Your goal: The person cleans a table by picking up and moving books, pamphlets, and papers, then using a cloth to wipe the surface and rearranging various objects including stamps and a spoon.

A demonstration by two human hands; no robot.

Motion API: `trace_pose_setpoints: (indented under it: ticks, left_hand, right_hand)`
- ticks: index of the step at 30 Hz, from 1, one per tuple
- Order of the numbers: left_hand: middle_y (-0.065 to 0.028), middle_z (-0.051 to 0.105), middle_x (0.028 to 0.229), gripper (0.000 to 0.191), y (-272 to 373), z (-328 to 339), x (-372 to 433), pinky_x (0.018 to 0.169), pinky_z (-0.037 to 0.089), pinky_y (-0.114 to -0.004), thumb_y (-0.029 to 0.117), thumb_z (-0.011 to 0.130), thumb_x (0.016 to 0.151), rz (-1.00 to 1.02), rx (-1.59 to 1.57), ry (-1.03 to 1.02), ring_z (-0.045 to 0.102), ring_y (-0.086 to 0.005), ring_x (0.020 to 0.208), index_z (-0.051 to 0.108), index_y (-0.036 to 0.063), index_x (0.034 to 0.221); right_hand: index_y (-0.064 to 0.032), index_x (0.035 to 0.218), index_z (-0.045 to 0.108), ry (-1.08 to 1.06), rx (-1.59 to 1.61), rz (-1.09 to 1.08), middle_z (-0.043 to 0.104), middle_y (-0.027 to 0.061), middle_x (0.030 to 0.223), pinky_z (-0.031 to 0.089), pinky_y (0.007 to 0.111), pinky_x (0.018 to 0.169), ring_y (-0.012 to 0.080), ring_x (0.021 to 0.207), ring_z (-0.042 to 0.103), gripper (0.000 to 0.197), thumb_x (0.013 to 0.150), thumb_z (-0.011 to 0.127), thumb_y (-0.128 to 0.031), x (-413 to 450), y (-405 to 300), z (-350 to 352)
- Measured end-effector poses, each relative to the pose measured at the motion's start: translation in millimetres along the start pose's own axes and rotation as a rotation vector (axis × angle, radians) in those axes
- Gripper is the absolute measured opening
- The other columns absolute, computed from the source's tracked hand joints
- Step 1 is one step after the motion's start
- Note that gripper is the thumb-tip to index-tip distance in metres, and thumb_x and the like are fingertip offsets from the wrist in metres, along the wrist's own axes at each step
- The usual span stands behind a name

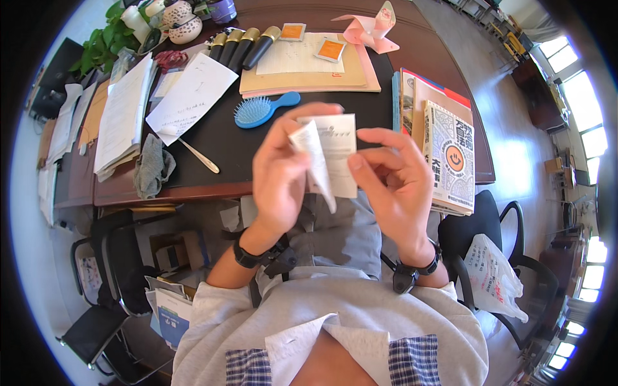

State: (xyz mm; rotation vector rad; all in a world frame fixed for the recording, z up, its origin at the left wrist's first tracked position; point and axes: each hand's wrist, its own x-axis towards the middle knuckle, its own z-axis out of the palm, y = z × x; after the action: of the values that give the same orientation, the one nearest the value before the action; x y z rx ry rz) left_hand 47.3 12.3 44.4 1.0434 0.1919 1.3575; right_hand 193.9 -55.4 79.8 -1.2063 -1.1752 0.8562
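Note:
My left hand [282,169] grips a small white printed booklet [340,159] that stands partly open in front of my lap, one leaf lifted towards the left. At the booklet's right edge is my right hand [398,186], its thumb and fingers apart; whether the thumb touches the page I cannot tell. Just beyond the left hand, a blue hairbrush [254,112] lies bristles up on the black desk mat [217,144]. Behind it rest brown envelopes [304,84] with paper and two orange packets on top.
Books [449,159] are stacked at the desk's right edge. Papers [125,116], a grey cloth [154,166] and a light-coloured spoon-like tool [203,158] lie left. Black-handled brushes [260,47] and a pink pinwheel [372,29] are at the back. A chair [483,227] holds a plastic bag [492,277].

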Motion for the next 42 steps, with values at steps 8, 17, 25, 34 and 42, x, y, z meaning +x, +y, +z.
trace_pose_setpoints:
  ticks: [8,17,25,34,42]
  left_hand:
    - [-0.0342,0.048,0.141,0.026,24,-17,7,0.111,0.04,-0.05,0.02,0.044,0.087,0.008,-0.175,0.033,0.048,-0.0407,0.133,0.052,-0.0049,0.091]
    - [-0.0261,0.051,0.14,0.045,16,7,-3,0.11,0.038,-0.043,0.033,0.041,0.101,-0.109,-0.058,0.1,0.051,-0.0305,0.13,0.056,-0.0081,0.112]
    - [-0.0048,0.068,0.1,0.026,-8,4,-16,0.078,0.052,-0.023,-0.004,0.073,0.088,-0.122,0.531,0.061,0.064,-0.0094,0.088,0.059,0.0018,0.109]
    - [-0.012,0.07,0.098,0.029,-14,13,-16,0.08,0.054,-0.027,-0.003,0.069,0.09,-0.172,0.639,-0.134,0.068,-0.0143,0.085,0.055,0.001,0.115]
    - [-0.0095,0.071,0.096,0.026,-31,2,-18,0.08,0.053,-0.026,-0.001,0.069,0.09,-0.248,0.716,-0.138,0.067,-0.0132,0.086,0.058,0.0016,0.113]
  right_hand:
    - [0.0013,0.12,0.06,0.066,0.086,0.015,0.072,0.0042,0.087,0.04,0.016,0.058,0.0007,0.066,0.054,0.031,0.092,0.071,-0.004,3,-2,-13]
    - [-0.0007,0.117,0.063,0.135,-0.104,-0.156,0.072,-0.0007,0.083,0.035,0.014,0.053,-0.0034,0.06,0.048,0.03,0.089,0.073,-0.001,-1,11,-16]
    - [-0.0014,0.116,0.065,0.063,-0.228,-0.048,0.071,0.0028,0.077,0.039,0.019,0.051,-0.0007,0.058,0.05,0.026,0.091,0.071,-0.007,0,9,-19]
    - [0.0026,0.105,0.068,0.561,-0.372,-0.008,0.071,0.0044,0.087,0.045,0.02,0.057,0.0021,0.062,0.057,0.02,0.091,0.072,-0.012,7,13,-129]
    - [-0.0049,0.104,0.067,0.601,-1.058,-0.038,0.039,0.0001,0.061,0.036,0.031,0.053,0.0104,0.055,0.04,0.028,0.082,0.077,-0.018,-4,31,-162]
